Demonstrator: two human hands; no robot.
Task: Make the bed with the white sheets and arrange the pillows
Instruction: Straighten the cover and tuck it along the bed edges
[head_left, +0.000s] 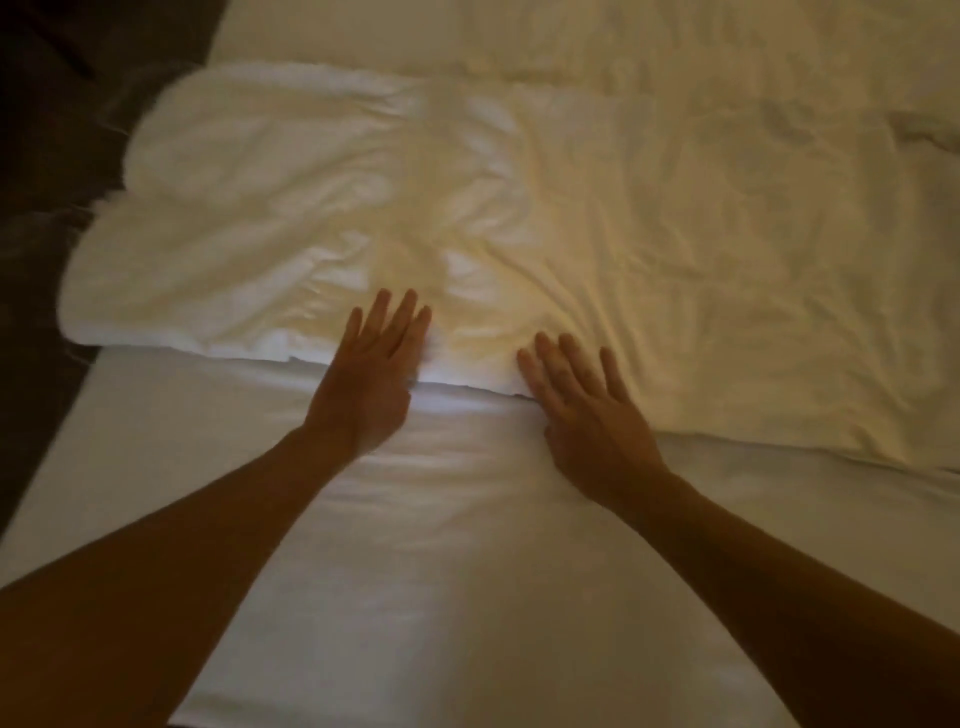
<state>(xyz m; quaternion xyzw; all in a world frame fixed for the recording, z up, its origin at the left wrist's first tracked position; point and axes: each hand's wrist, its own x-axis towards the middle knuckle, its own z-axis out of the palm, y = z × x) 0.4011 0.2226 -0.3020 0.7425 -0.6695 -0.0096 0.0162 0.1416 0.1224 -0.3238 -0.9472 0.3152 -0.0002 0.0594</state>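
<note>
Head view, dim warm light, some blur. The bed fills most of the frame. The white sheet lies fairly smooth over the lower half, w/ faint creases at centre. The white duvet, crumpled and bunched, runs as a wide band across the middle of the frame from left edge to right edge. Its near edge rests on the sheet.

The left hand is at centre, palm down. Its grip is spread flat, w/ fingers straight and slightly apart. The fingertips lie on the duvet's near edge and the heel of the hand is over the sheet.

The right hand is just right of centre, near the L hand but not touching it. It's also palm down w/ the grip spread and fingers straight, pressing the duvet edge. Wrinkles fan out from its fingertips toward upper right. Neither hand pinches any fabric.

Both bare forearms come in from the bottom corners.

Above the duvet, at the top of the frame, is more pale bedding. Can't tell whether it's sheet or pillow.

The upper left and left edge show a dark floor area beside the bed, too dim for detail.
</note>
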